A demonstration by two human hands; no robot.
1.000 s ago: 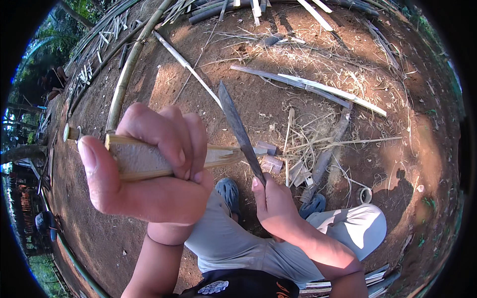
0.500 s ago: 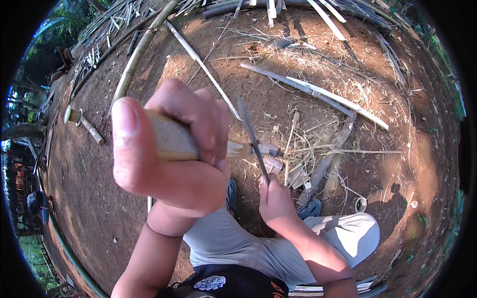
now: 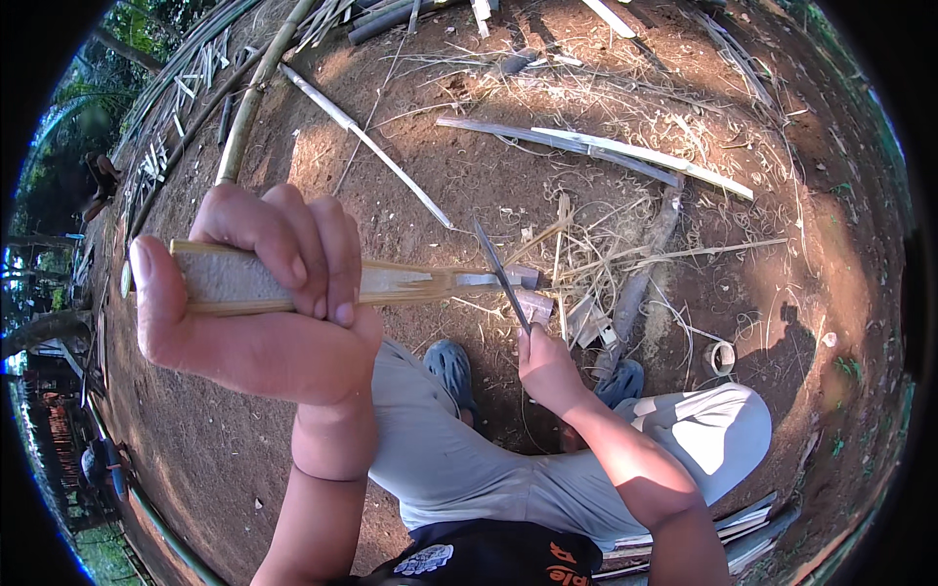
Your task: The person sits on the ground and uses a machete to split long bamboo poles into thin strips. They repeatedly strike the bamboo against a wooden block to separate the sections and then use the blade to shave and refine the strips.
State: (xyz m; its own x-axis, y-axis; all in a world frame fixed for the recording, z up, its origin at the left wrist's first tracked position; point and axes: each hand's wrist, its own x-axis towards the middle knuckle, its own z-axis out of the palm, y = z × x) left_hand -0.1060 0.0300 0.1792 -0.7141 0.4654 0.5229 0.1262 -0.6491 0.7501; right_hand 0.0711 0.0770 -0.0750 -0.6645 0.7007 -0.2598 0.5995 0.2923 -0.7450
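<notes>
My left hand is raised close to the camera, its fingers wrapped round a split bamboo piece. The piece has a wide, pale hollow at the hand and tapers toward a narrow far end. Below and to the right, my right hand grips a knife by a handle mostly hidden in the fist. Its thin dark blade slants up and left, crossing the bamboo's narrow end. Whether the edge touches the bamboo I cannot tell.
Curly bamboo shavings litter the dirt beyond the knife, around a log. Long split strips lie farther off. A bamboo pole stretches at the far left. A bamboo ring lies right of my sandal.
My left hand has moved left, and the bamboo piece shows more of its length, lying nearly level. The knife in my right hand has shifted slightly downward.
</notes>
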